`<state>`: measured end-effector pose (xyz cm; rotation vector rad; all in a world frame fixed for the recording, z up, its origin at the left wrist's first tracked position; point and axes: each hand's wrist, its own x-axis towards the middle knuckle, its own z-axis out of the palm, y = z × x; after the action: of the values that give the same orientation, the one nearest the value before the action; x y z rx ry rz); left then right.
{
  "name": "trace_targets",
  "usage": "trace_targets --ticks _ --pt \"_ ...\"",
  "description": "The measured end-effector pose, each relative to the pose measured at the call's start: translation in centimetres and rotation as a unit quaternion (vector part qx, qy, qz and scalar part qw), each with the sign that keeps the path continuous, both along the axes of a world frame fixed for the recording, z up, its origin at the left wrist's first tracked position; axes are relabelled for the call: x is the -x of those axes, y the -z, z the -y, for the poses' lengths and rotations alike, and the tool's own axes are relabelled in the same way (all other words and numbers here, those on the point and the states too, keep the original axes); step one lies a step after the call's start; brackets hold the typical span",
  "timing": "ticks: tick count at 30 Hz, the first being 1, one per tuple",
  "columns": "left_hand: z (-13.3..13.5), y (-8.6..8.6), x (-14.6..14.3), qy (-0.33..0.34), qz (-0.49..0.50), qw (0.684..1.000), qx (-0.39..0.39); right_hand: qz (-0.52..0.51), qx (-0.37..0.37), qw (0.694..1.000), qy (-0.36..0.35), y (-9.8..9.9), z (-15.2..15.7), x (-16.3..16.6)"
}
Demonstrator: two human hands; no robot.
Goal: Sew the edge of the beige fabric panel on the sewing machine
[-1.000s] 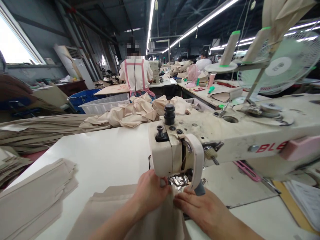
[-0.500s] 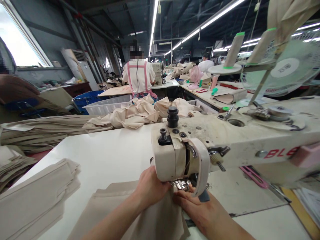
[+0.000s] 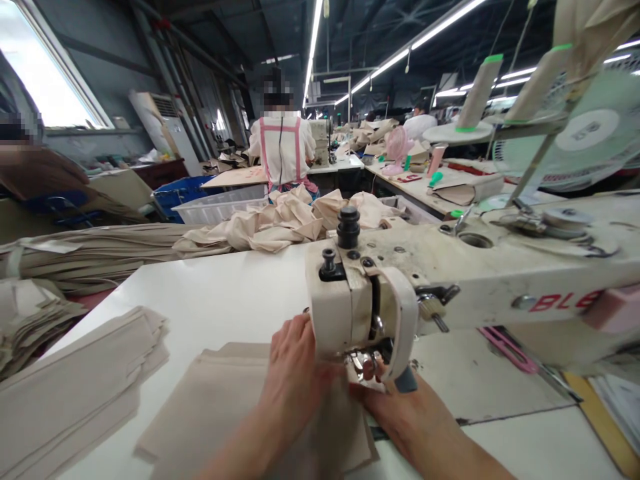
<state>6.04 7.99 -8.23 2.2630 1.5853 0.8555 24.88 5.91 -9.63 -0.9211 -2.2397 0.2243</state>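
Observation:
A beige fabric piece (image 3: 215, 407) lies flat on the white table (image 3: 220, 300), running under the head of a cream sewing machine (image 3: 450, 273). My left hand (image 3: 293, 380) presses flat on the fabric just left of the presser foot (image 3: 365, 363). My right hand (image 3: 400, 410) rests on the fabric right below the foot, fingertips at the needle area. Part of the fabric edge is hidden by both hands.
A stack of cut beige pieces (image 3: 75, 380) sits at the left front. Crumpled beige cloth (image 3: 280, 223) is heaped at the table's far edge. A person in a white top (image 3: 283, 150) sits at another machine ahead. Thread cones (image 3: 483, 87) and a fan (image 3: 585, 127) stand behind the machine arm.
The fabric has slid away from me under the presser foot, and both hands have moved forward with it. The view has shifted slightly left.

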Motion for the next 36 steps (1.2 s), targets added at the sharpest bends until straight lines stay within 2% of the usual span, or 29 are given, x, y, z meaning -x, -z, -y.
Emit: trace_targets --ticks 2,3,4,6,7,8,9,11,15,17,20,24,25,26,27,30,31,33,36 --pt "2.6 0.8 0.1 0.010 0.043 0.996 0.071 -0.018 0.100 0.995 -0.003 0.4 1.2 -0.1" --pt "3.7 1.2 0.1 0.013 0.073 0.991 0.111 -0.062 0.196 0.979 -0.005 0.7 2.0 0.0" --pt "4.7 1.4 0.1 0.012 0.105 0.983 0.147 -0.132 0.310 0.942 -0.001 1.0 2.7 0.2" --pt "5.7 1.5 0.0 -0.001 0.152 0.969 0.196 -0.307 0.501 0.808 0.024 1.6 3.9 0.8" --pt "5.8 1.4 -0.1 -0.011 0.169 0.963 0.210 -0.379 0.545 0.747 0.039 1.9 4.4 1.2" --pt "5.8 1.1 -0.2 -0.019 0.180 0.959 0.220 -0.427 0.562 0.707 0.048 2.0 4.7 1.6" --pt "5.7 0.8 -0.2 -0.019 0.184 0.956 0.229 -0.458 0.560 0.688 0.056 2.1 4.9 2.0" --pt "5.4 0.3 -0.3 -0.015 0.183 0.955 0.232 -0.486 0.550 0.676 0.063 1.9 5.0 2.5" --pt "5.3 0.0 -0.2 -0.006 0.186 0.957 0.223 -0.517 0.572 0.630 0.087 0.7 5.2 2.7" --pt "5.4 0.2 0.0 -0.001 0.188 0.956 0.223 -0.515 0.578 0.627 0.089 0.4 5.2 2.6" --pt "5.3 0.6 0.5 0.019 0.188 0.956 0.224 -0.494 0.572 0.650 0.078 0.5 5.0 2.4" --pt "5.1 0.7 1.2 0.082 0.203 0.953 0.208 -0.400 0.533 0.741 0.083 1.1 4.8 1.8" --pt "5.1 0.6 1.2 0.092 0.205 0.954 0.197 -0.385 0.521 0.757 0.088 1.2 4.8 1.7" --pt "5.2 0.6 1.2 0.094 0.202 0.959 0.177 -0.385 0.519 0.757 0.093 1.3 4.8 1.7" --pt "5.4 0.7 1.2 0.096 0.191 0.966 0.148 -0.399 0.532 0.741 0.095 1.3 4.9 1.8" --pt "6.1 1.4 0.8 0.136 0.121 0.983 0.000 -0.460 0.602 0.647 0.083 1.1 5.2 2.4" --pt "6.3 1.7 0.7 0.164 0.096 0.981 -0.049 -0.470 0.618 0.626 0.079 0.9 5.4 2.7" --pt "6.7 2.2 0.6 0.204 0.072 0.969 -0.115 -0.470 0.628 0.614 0.081 0.6 5.8 3.1" --pt "6.8 2.4 0.7 0.220 0.082 0.962 -0.142 -0.459 0.632 0.616 0.098 0.2 6.3 3.2"
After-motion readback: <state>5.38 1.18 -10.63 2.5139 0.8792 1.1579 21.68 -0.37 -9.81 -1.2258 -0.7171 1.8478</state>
